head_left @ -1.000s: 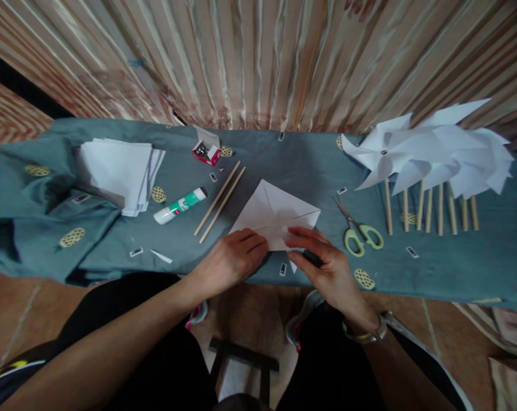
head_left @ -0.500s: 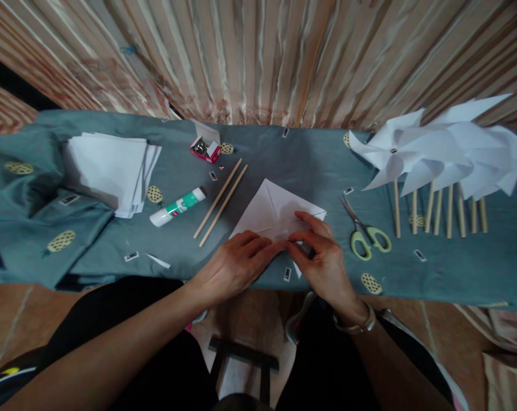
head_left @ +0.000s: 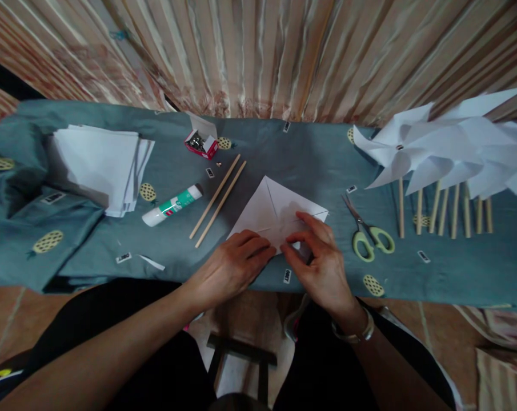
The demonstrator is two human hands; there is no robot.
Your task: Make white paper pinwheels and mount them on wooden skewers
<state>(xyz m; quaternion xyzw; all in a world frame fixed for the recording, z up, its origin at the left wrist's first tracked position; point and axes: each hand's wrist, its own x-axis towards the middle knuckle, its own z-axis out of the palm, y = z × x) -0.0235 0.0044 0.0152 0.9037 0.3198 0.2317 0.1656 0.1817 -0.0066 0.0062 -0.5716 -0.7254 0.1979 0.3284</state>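
A white square sheet of paper (head_left: 262,208), with cuts running in from its corners, lies on the cloth in front of me. My left hand (head_left: 241,260) is closed over its lower left edge, fingers bent on top and thumb alongside. On the lower right side, my right hand (head_left: 320,260) pinches the paper between thumb and fingers near the bottom corner, partly covering it. Right of that hand lie scissors (head_left: 363,228) with light green handles, blades pointing away from me. Two wooden sticks (head_left: 217,200) rest side by side left of the sheet.
A glue stick (head_left: 172,205), a red box of metal pins (head_left: 201,142) and a stack of white paper (head_left: 95,165) are on the left. Several paper pinwheels (head_left: 447,148) on sticks lie at the right. A paper scrap (head_left: 152,262) is near the front edge of the green tablecloth (head_left: 249,137).
My fingertips have drawn slightly apart at the bottom of the sheet. The flap that hung below between my hands no longer shows. The view has shifted a little.
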